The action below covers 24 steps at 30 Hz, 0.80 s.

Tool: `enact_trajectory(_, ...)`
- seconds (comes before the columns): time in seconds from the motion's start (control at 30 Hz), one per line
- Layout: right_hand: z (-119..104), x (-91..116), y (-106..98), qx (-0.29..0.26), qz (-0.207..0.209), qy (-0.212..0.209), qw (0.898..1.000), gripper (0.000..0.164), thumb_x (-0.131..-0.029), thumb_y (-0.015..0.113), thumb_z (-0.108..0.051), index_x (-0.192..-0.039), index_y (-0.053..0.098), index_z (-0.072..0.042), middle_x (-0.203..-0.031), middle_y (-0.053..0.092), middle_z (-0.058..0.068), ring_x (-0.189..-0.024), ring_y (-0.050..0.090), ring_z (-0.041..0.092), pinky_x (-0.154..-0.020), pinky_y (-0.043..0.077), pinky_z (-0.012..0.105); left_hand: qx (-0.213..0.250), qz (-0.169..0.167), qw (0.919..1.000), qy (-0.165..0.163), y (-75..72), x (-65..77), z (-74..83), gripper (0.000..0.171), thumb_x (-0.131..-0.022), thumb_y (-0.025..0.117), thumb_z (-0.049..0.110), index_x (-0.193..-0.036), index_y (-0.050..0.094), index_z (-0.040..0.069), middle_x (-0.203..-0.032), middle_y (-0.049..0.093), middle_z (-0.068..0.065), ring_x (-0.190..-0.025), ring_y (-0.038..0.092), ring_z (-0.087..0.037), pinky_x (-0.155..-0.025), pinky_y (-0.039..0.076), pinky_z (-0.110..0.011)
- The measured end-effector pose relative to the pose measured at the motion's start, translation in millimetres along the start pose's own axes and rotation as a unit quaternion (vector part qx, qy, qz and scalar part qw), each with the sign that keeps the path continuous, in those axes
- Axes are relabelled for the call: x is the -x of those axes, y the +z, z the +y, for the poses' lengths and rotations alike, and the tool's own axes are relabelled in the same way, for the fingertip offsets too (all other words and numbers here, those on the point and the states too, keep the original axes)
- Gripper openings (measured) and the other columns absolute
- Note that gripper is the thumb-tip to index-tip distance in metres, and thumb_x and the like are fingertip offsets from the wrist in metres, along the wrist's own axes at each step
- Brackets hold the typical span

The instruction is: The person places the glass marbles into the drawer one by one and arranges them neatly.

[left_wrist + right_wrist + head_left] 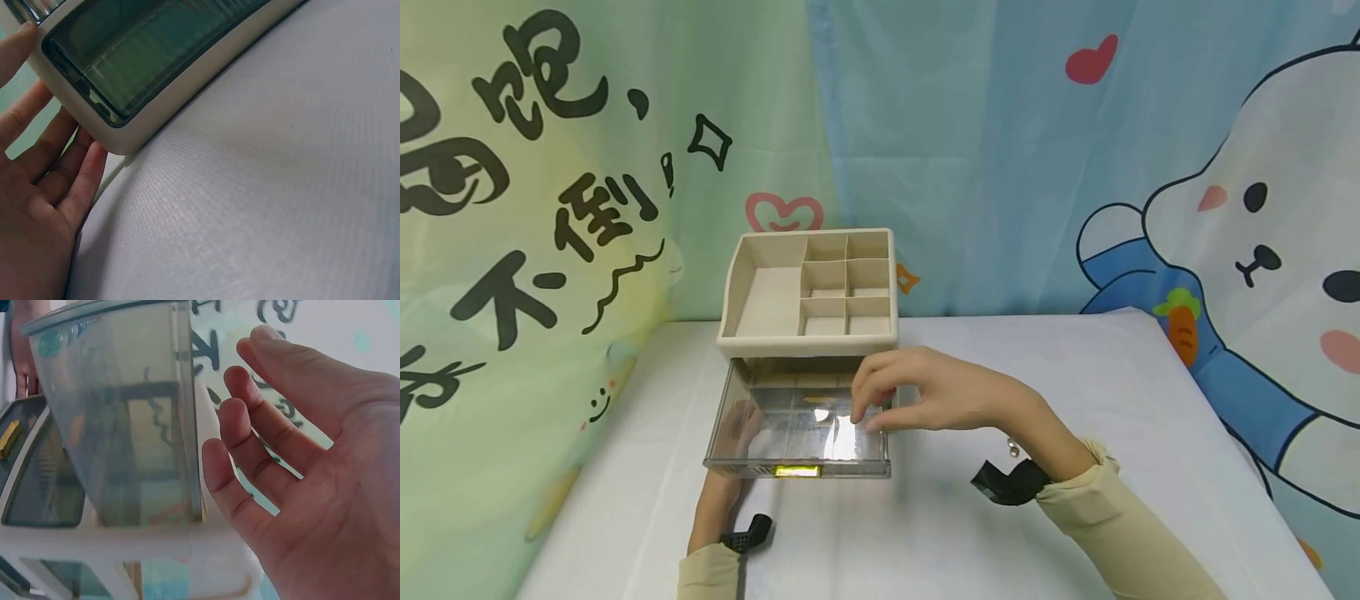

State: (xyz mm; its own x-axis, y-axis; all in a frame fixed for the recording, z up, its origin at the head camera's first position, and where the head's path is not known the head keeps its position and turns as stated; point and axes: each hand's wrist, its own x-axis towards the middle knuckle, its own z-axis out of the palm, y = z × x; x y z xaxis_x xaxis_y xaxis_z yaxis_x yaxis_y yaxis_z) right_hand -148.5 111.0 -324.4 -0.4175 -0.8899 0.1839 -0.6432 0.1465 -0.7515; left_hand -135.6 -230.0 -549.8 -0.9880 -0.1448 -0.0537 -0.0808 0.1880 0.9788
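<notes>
A cream desktop organizer (808, 343) stands at the back of the table, its top tray split into several compartments. Below that tray a clear, greyish drawer (767, 442) is pulled out toward me, with a yellow label-like patch (797, 472) on its front. My left hand (44, 187) rests against the organizer's left side, fingers nearly straight along the wall and thumb at the front frame. In the head view that hand shows partly through the drawer. My right hand (925, 387) hovers by the drawer's right edge, fingers loosely bent and nothing held; a gap separates them in the right wrist view.
A white cloth (970, 533) covers the table. Behind it hangs a printed curtain (970, 167) with cartoon figures and lettering. A lower drawer front (150, 69) sits within the cream frame in the left wrist view. Black straps (1011, 483) are on both wrists.
</notes>
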Motion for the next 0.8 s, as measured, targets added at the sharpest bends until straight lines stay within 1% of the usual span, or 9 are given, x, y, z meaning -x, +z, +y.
enact_trajectory(0.1,4.0,16.8,1.5,0.002,0.031,-0.002,1.0,0.011,-0.1,0.073,-0.021,-0.11,0.076,-0.017,-0.114,0.068,-0.007,-0.102,0.064,0.019,-0.089,0.055,0.028,-0.016,0.002,0.9998,0.006,1.3,-0.1,-1.3,0.045,-0.106,0.055,0.042,-0.144,0.058,0.017,-0.137,0.062,-0.004,-0.126,0.056,-0.01,-0.119,0.036,-0.045)
enact_trajectory(0.2,8.7,30.9,4.2,-0.003,0.059,-0.002,0.998,0.013,-0.098,0.074,-0.019,-0.11,0.076,-0.018,-0.114,0.068,-0.006,-0.101,0.064,0.019,-0.089,0.055,0.028,-0.026,0.003,0.9996,0.01,1.3,-0.8,-1.8,0.043,-0.107,0.055,0.043,-0.14,0.06,0.018,-0.133,0.064,-0.001,-0.119,0.057,-0.004,-0.116,0.037,-0.04)
enact_trajectory(0.27,12.1,38.8,6.0,-0.007,0.076,0.001,0.997,0.014,-0.097,0.075,-0.019,-0.111,0.076,-0.021,-0.115,0.069,-0.006,-0.104,0.064,0.017,-0.09,0.055,0.028,-0.028,0.002,0.9995,0.012,0.8,-1.4,-2.0,0.043,-0.106,0.055,0.043,-0.141,0.06,0.017,-0.133,0.064,-0.003,-0.12,0.056,-0.006,-0.117,0.036,-0.041)
enact_trajectory(0.4,18.0,53.6,10.4,-0.018,0.106,0.008,0.994,0.019,-0.097,0.075,-0.017,-0.114,0.075,-0.026,-0.116,0.069,-0.005,-0.108,0.064,0.013,-0.091,0.054,0.029,-0.031,0.0,0.9995,0.007,-0.2,-1.5,-2.2,0.048,-0.106,0.055,0.045,-0.145,0.056,0.017,-0.141,0.061,-0.008,-0.127,0.052,-0.012,-0.123,0.031,-0.049)
enact_trajectory(0.47,20.0,61.2,13.1,-0.024,0.121,0.02,0.992,0.02,-0.097,0.075,-0.016,-0.114,0.075,-0.027,-0.116,0.07,-0.005,-0.11,0.064,0.012,-0.091,0.054,0.028,-0.026,0.0,0.9996,0.005,0.0,-1.3,-2.4,0.05,-0.105,0.055,0.045,-0.146,0.055,0.016,-0.143,0.059,-0.01,-0.129,0.05,-0.014,-0.124,0.029,-0.052)
enact_trajectory(0.57,22.5,71.6,17.7,-0.032,0.147,0.046,0.988,0.021,-0.097,0.075,-0.015,-0.113,0.075,-0.028,-0.115,0.07,-0.006,-0.11,0.063,0.013,-0.09,0.054,0.029,-0.026,0.003,0.9997,0.004,0.7,-0.8,-3.3,0.051,-0.105,0.055,0.046,-0.146,0.055,0.016,-0.143,0.059,-0.01,-0.129,0.051,-0.015,-0.123,0.03,-0.052)
enact_trajectory(0.67,25.2,80.2,22.9,-0.029,0.178,0.076,0.981,0.022,-0.097,0.075,-0.015,-0.113,0.074,-0.03,-0.114,0.07,-0.009,-0.105,0.063,0.011,-0.086,0.053,0.028,-0.028,0.005,0.9995,0.009,0.5,-0.1,-3.7,0.051,-0.105,0.055,0.045,-0.146,0.056,0.015,-0.143,0.06,-0.01,-0.129,0.051,-0.015,-0.122,0.031,-0.052)
enact_trajectory(0.73,28.2,85.2,27.0,-0.02,0.203,0.086,0.975,0.023,-0.097,0.075,-0.014,-0.113,0.073,-0.031,-0.112,0.07,-0.01,-0.1,0.062,0.01,-0.084,0.053,0.028,-0.033,0.008,0.9994,0.013,0.0,0.0,-3.8,0.051,-0.104,0.055,0.046,-0.145,0.057,0.015,-0.142,0.06,-0.01,-0.128,0.051,-0.015,-0.122,0.031,-0.052)
enact_trajectory(0.8,32.5,89.8,32.5,-0.009,0.231,0.087,0.969,0.025,-0.097,0.074,-0.011,-0.114,0.073,-0.03,-0.112,0.069,-0.009,-0.096,0.061,0.01,-0.082,0.052,0.027,-0.04,0.008,0.9991,0.015,-0.6,-0.1,-4.0,0.051,-0.104,0.055,0.046,-0.145,0.057,0.016,-0.142,0.061,-0.01,-0.128,0.051,-0.017,-0.122,0.032,-0.052)
